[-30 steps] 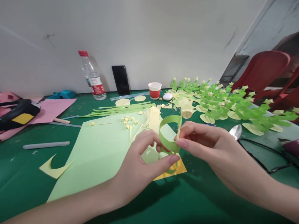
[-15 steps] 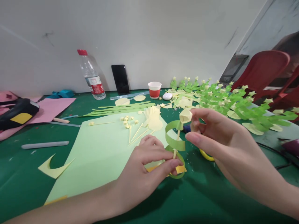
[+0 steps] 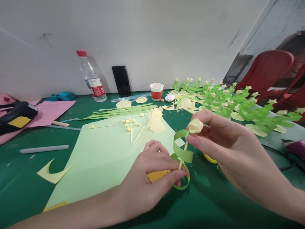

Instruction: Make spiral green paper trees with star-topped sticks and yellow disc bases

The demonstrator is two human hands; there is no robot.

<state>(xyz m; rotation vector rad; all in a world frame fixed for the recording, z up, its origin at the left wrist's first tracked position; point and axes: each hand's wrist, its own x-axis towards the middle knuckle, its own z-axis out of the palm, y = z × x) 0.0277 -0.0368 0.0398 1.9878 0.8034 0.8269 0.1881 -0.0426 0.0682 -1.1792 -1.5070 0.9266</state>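
Observation:
A small paper tree (image 3: 182, 152) stands between my hands: a thin wooden stick threaded through folds of a green paper strip, with a pale yellow star (image 3: 195, 126) on top. My left hand (image 3: 152, 176) pinches the foot of the stick and the lowest green loop, close above a yellow paper disc (image 3: 156, 175). My right hand (image 3: 221, 140) pinches the stick just under the star. Both hands hover over the edge of a light green paper sheet (image 3: 102, 156) on the green table (image 3: 209, 203).
Many finished paper trees (image 3: 233, 105) crowd the right. Loose sticks and small stars (image 3: 133, 127), green strips (image 3: 119, 112), a water bottle (image 3: 90, 78), a phone (image 3: 121, 81), a red cup (image 3: 156, 91), a glue gun (image 3: 16, 116) and red chairs (image 3: 269, 73) surround the work.
My right hand moved from the middle of the stick up to just under the star. The green strip was pushed down the stick into stacked loops. My left hand shifted to the stick's foot.

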